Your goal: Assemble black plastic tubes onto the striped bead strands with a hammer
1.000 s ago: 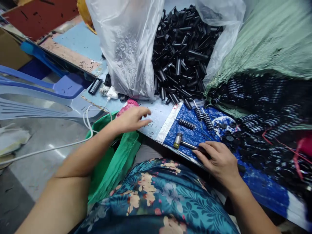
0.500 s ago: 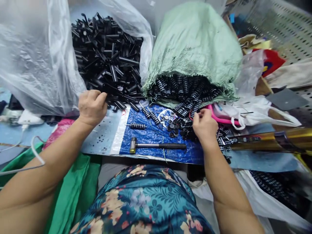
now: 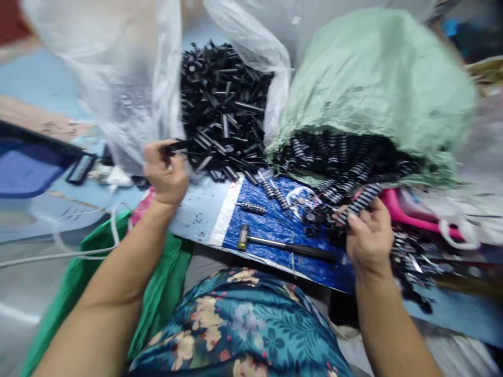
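My left hand (image 3: 168, 178) is closed on a dark tube-like piece (image 3: 181, 145), blurred, at the near left edge of a heap of black plastic tubes (image 3: 228, 104). On the right, my right hand (image 3: 371, 235) pinches a ribbed roller (image 3: 365, 200) with rows of black and white, tilted up. It is just in front of the green woven sack (image 3: 377, 68), whose mouth spills many similar rollers (image 3: 334, 157). Small black discs (image 3: 312, 220) lie to the left of my right hand. Between my hands, a hammer (image 3: 283, 246) rests on a blue sheet (image 3: 231, 230).
A clear plastic bag (image 3: 167, 73) surrounds the heap of tubes. Several loose rollers (image 3: 252, 208) lie on the blue sheet. Behind my right hand are a pink plastic object (image 3: 408, 212) and a white bag (image 3: 456, 230). A white cable (image 3: 90, 255) crosses the green cloth (image 3: 94, 277) at left.
My view has swung left, so the scene appears shifted right. My right hand has turned and now shows a roller lifted in its fingers. A dark piece now shows in my left hand.
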The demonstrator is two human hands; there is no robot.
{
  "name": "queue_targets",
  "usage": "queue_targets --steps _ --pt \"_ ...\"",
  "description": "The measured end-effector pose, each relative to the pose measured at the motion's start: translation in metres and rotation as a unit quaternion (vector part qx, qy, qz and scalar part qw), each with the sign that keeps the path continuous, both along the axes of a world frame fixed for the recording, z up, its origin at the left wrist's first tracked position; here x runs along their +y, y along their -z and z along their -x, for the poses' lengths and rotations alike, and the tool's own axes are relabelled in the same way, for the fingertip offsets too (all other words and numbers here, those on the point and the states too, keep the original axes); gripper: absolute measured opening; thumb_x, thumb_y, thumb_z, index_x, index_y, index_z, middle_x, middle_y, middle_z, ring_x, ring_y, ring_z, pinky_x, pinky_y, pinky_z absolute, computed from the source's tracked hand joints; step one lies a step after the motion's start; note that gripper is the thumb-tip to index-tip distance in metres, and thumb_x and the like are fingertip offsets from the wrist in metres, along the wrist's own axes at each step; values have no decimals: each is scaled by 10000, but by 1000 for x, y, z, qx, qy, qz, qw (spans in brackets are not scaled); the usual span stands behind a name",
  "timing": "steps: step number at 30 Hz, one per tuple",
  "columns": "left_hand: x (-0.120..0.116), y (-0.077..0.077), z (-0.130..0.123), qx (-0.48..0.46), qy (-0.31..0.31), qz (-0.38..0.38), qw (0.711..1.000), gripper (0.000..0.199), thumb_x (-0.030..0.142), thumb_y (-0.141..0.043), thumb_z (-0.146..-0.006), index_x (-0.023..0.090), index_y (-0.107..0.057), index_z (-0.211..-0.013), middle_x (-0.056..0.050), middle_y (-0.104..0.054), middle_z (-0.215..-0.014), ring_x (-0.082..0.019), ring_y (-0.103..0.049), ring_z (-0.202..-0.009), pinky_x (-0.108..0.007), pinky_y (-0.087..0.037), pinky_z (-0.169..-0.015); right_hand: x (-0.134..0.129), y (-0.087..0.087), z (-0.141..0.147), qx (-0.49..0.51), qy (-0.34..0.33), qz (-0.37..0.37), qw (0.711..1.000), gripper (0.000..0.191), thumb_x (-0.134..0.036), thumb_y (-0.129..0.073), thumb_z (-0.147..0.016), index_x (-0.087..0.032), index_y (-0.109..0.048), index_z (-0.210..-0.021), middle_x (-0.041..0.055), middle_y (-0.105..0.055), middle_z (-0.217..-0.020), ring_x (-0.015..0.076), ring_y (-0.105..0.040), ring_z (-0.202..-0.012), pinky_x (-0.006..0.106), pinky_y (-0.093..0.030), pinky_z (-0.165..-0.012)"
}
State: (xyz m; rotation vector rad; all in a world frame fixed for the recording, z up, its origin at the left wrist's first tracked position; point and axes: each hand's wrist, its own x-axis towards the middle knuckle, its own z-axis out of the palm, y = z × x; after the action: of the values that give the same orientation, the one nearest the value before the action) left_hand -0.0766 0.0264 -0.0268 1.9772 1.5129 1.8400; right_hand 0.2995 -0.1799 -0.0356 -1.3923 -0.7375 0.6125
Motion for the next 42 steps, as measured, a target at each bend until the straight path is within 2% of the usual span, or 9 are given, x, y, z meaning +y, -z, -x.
queue_targets --steps 5,9,14,18,22,27,35,38,42 --pt "-34 13 -12 -147 110 186 965 265 181 -559 -834 239 -479 -1080 36 -597 -783 -98 -621 -567 -228 -517 -554 -1 1 46 271 -89 76 955 389 -596 -618 -869 -230 -667 -990 -13 -569 -742 116 -545 -618 240 -475 -541" --pt "-86 29 6 101 99 310 940 114 182 -580 -811 203 -577 -923 1 -633 -764 -164 -653 -723 -292 -531 -706 -1 7 67 265 -125 105 950 426 -641 -541 -910 -232 -657 -890 9 -585 -752 132 -554 -629 260 -495 -541" --pt "-101 15 11 345 99 418 835 166 158 -519 -870 183 -631 -989 -88 -705 -912 -251 -669 -901 -367 -495 -836 2 15 94 230 -190 129 946 430 -637 -498 -929 -231 -641 -914 23 -588 -758 151 -582 -634 281 -502 -527" --pt "-97 4 -6 144 141 454 868 178 116 -469 -859 191 -565 -988 -20 -634 -753 -174 -603 -688 -286 -455 -658 2 14 117 201 -209 105 951 409 -637 -552 -908 -234 -614 -929 -27 -529 -654 112 -493 -500 239 -416 -444" --pt "-121 7 -39 -170 278 508 797 156 320 -453 -956 192 -535 -991 66 -497 -583 -85 -384 -420 -218 -292 -445 1 6 133 243 -221 97 940 448 -683 -543 -899 -254 -605 -1014 -86 -437 -553 80 -340 -376 210 -284 -367" --pt "-160 6 -82 -207 359 455 788 310 460 -504 -974 173 -595 -905 4 -614 -693 -76 -475 -490 -228 -385 -509 6 0 145 274 -171 56 945 425 -651 -513 -923 -242 -628 -952 -22 -617 -733 130 -628 -646 283 -555 -624" --pt "-169 -2 -97 -182 385 443 789 235 377 -737 -823 163 -659 -882 4 -596 -767 -124 -507 -703 -264 -415 -668 -3 15 140 -21 -244 -17 969 662 -672 -500 -932 -245 -487 -1438 134 -498 -1517 299 -493 -1405 521 -492 -1098" --pt "-169 -5 -87 -216 389 476 759 290 418 -756 -806 162 -622 -802 24 -521 -713 -106 -442 -656 -252 -376 -617 -12 18 121 -267 -282 -79 918 1102 -629 -799 -723 -308 -212 -1599 132 -180 -1687 373 -215 -1549 597 -448 -1134" --pt "-173 -5 -84 -227 399 492 740 362 512 -739 -811 166 -637 -844 16 -528 -720 -113 -446 -655 -257 -377 -616 -17 15 112 -432 -289 -126 845 1074 -412 -844 -757 -305 -199 -1608 150 -414 -1577 366 -446 -1437 586 -501 -1104"
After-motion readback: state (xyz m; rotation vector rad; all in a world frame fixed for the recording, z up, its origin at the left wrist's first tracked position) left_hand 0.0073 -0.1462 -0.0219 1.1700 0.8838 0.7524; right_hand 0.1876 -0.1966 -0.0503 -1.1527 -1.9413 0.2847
